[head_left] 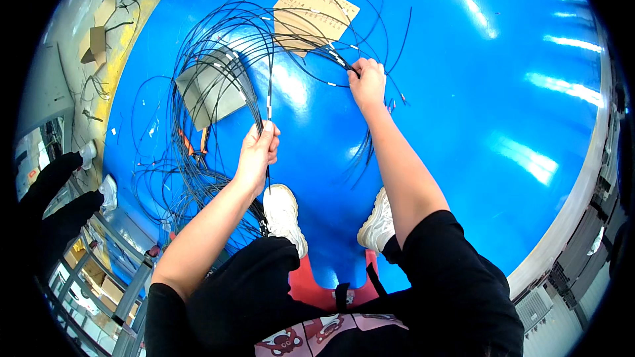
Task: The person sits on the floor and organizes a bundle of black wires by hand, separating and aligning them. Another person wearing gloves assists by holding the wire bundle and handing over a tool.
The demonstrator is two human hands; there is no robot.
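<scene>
Long black cables (192, 33) with small white label sleeves loop in a wide tangle across the blue floor, mostly left of centre. My left hand (258, 151) is closed round a cable, with one white sleeve just above the fingers. Further off and to the right, my right hand (367, 79) grips a bundle of several cables near their labelled ends. Loose ends hang below and beside that hand. Between the loops stands an open grey box (221, 96), and behind it lies a flat piece of cardboard (307, 16) with handwriting. Orange-handled pliers (193, 144) are partly hidden by the cables.
The glossy blue floor (463, 132) spreads to the right. A yellow edge strip (132, 33) borders it at the left, with cardboard scraps (96, 45) beyond. Another person's legs and white shoes (108, 192) show at left, near a metal rack (126, 291). A red stool (311, 284) is beneath me.
</scene>
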